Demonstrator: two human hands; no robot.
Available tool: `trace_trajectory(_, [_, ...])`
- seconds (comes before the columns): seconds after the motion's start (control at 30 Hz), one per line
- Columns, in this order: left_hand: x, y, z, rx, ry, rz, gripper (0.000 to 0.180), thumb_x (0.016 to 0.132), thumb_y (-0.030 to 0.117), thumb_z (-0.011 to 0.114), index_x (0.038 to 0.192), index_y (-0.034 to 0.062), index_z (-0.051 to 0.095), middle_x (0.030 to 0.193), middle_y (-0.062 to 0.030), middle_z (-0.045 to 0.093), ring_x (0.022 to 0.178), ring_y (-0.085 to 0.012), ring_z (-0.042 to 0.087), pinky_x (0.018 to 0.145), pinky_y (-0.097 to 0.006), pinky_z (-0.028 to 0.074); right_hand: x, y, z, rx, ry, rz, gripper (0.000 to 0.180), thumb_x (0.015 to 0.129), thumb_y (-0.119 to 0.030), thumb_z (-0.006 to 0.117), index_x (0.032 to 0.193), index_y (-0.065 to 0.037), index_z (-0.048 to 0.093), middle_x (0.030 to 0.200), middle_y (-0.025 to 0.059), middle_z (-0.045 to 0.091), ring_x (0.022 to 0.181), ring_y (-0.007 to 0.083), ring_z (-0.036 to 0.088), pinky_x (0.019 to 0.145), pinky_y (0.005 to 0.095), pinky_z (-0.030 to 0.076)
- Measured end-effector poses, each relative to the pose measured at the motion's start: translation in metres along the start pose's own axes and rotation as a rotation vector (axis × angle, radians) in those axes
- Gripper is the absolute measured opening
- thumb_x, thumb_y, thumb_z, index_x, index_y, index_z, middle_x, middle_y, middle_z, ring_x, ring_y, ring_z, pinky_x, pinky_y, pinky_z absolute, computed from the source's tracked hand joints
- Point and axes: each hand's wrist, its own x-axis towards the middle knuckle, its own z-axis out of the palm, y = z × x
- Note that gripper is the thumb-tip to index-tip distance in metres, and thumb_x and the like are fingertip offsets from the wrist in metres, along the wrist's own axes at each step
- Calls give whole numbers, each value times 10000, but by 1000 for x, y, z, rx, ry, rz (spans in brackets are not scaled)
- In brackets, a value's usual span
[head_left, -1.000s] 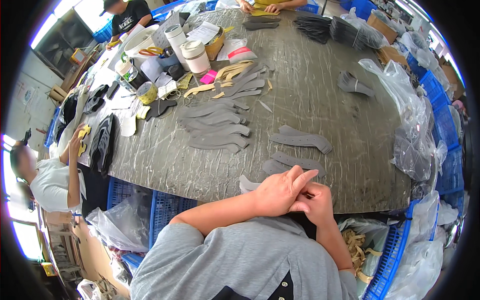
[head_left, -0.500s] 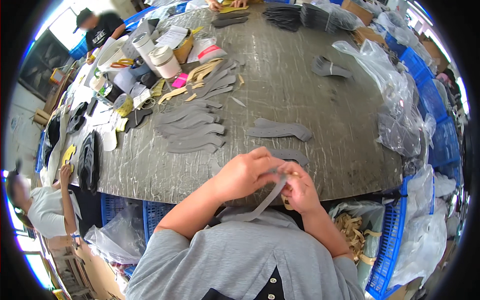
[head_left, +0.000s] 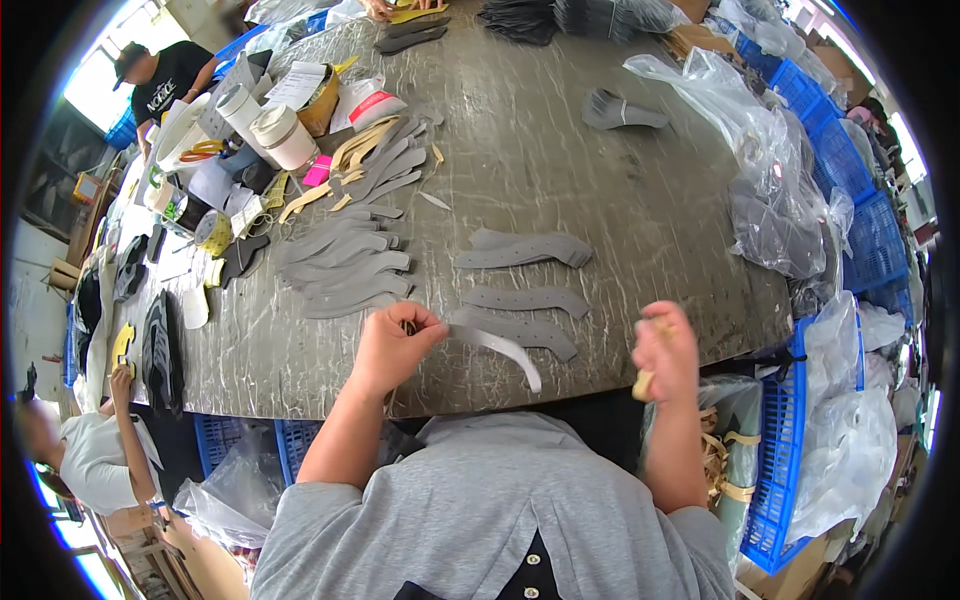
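My left hand [head_left: 398, 345] pinches one end of a grey curved strip [head_left: 510, 350]; its pale free end reaches right, above the table's near edge. Well to the right, my right hand [head_left: 668, 350] is closed and a little blurred, with a tan strip [head_left: 643, 384] poking out below its fingers. Between the hands, on the table, lie grey pieces with small holes: a far stack [head_left: 525, 249], a middle one [head_left: 528, 300] and a near one [head_left: 530, 335] partly behind the held strip. A pile of grey strips [head_left: 345, 262] lies beyond my left hand.
Tan and grey strips [head_left: 380, 158] lie farther back, beside white jars [head_left: 283, 138] and tape. Clear plastic bags [head_left: 780, 220] line the right side. Tan scraps [head_left: 713, 450] fill a bag by a blue crate [head_left: 775, 490]. Co-workers sit at left; another's hands show at the far edge.
My hands were together over the grey strip and have parted. The left moved left with the strip; the right swung right, a tan strip now showing in it. The view has shifted slightly.
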Motion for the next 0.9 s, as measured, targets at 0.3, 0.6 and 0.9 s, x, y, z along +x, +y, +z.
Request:
trace_trajectory(0.3, [4,10,17,165,-30,-18,116,781,107,743,778,5,689,622,-6,611,575,-56,530,526,-229,411,-14,36,48,-242,-218,-34,212,854,-98,729,978,-66,559,836,-38,548,739,35,494,649,195,414])
trace_trajectory(0.6, [22,-2,27,330,-75,-11,188,777,170,747,817,-9,708,616,-62,622,571,-102,544,547,-285,445,4,64,46,-520,-47,-196,130,817,5,672,857,-36,556,729,-21,550,669,45,488,595,224,418])
trace_trajectory(0.9, [27,-5,29,389,-121,-51,191,775,197,739,827,17,706,689,-158,663,634,-272,642,630,-366,500,3,58,51,-685,-6,-209,152,789,-7,679,864,-9,547,694,72,588,637,107,561,589,276,455])
